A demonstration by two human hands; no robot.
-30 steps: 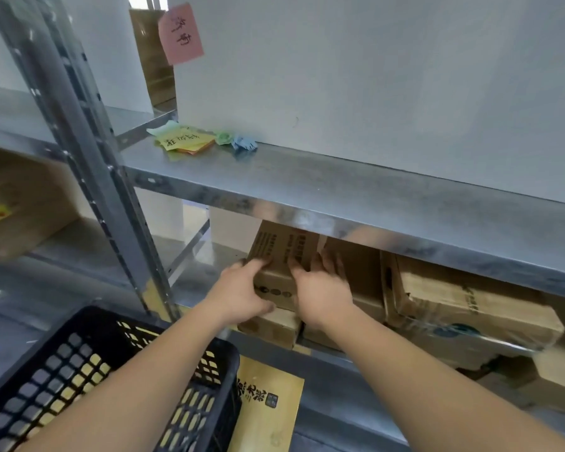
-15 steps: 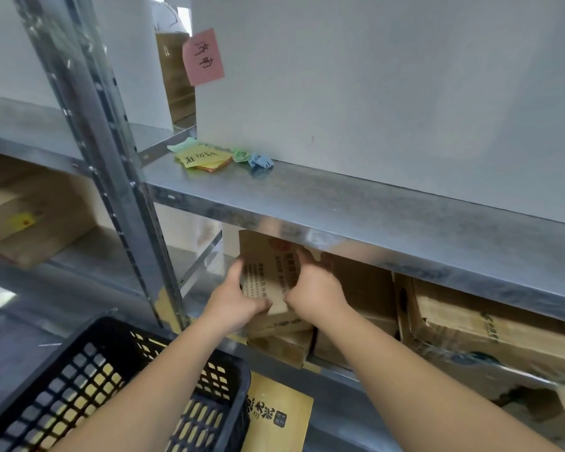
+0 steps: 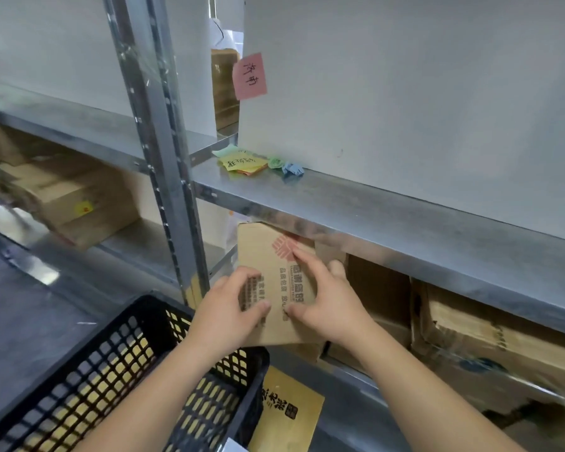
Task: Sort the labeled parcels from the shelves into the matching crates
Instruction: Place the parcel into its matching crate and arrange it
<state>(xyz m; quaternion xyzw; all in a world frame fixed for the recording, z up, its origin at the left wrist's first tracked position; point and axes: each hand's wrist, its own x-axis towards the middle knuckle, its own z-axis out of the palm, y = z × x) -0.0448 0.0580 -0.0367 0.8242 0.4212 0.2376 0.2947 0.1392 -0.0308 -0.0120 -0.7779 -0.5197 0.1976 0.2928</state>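
Head view. The person stands in front of a metal shelf unit (image 3: 356,216) and holds one cardboard parcel (image 3: 271,272) with both hands. The step in hand, as I judge it, is to take this parcel out from the lower shelf so that its label can be read and the right crate chosen.

The parcel is tilted up on its edge, its printed face turned toward the camera. Its top part is just under the edge of the upper shelf board, and its lower edge is near the smaller boxes (image 3: 382,298) that lie beside and under it. The left hand (image 3: 225,311) grips the left side of the parcel: the fingers are curled around the edge and the thumb presses on the front face. The right hand (image 3: 327,305) lies flat on the right half of the front face, its fingers (image 3: 307,259) spread and pressed on the cardboard, with the thumb low on the face. So the parcel sits between the two hands, and both touch it.

A black plastic crate (image 3: 144,370) is just below the left forearm, near the person. I cannot tell whether it is the matching one. A pink note (image 3: 249,76) is stuck on the white panel above, and loose coloured notes (image 3: 242,162) lie on the upper shelf.

The next move probably calls for drawing the parcel clear of the upper board without catching its top corner, then finding its label.
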